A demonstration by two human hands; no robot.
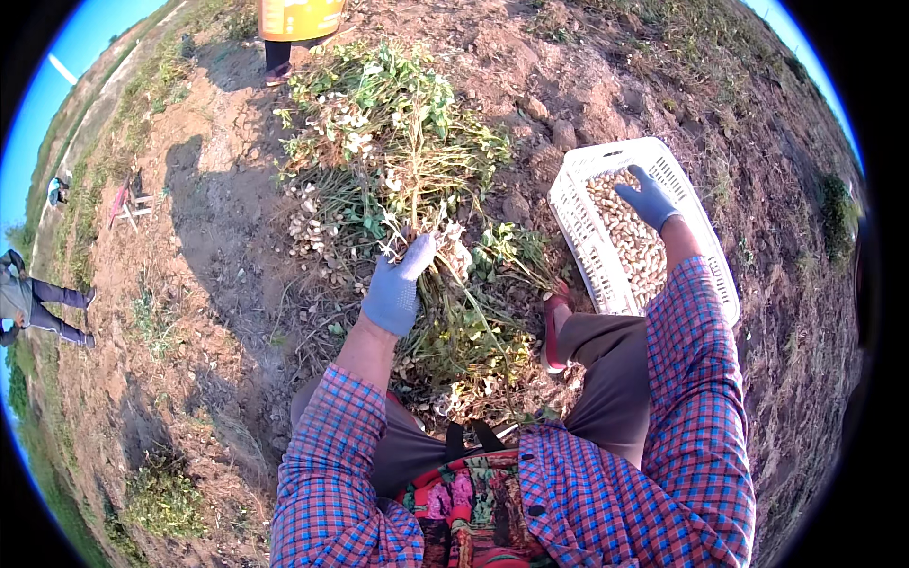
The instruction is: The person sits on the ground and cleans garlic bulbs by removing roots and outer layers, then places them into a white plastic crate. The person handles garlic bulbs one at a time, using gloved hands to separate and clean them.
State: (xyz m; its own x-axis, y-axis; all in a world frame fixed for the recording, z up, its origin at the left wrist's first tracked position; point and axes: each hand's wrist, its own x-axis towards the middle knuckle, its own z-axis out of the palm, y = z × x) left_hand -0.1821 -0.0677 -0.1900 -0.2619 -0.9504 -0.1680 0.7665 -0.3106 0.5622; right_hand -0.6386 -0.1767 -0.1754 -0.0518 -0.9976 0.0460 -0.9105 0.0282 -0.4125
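My left hand, in a grey knit glove, is closed around the base of an uprooted peanut plant. Pale pods cluster beside its thumb, and the leafy stems stretch away from me over the heap. My right hand, gloved the same way, is over a white plastic crate with thumb and fingers apart; nothing shows in it. Inside the crate lies a thick layer of peanut pods. More pods hang on plants at the left of the heap.
Across the heap stands a person's leg below a yellow bucket. Another person is at far left, near a small wooden stool. My shoe touches the ground by the crate. Clods lie behind the heap.
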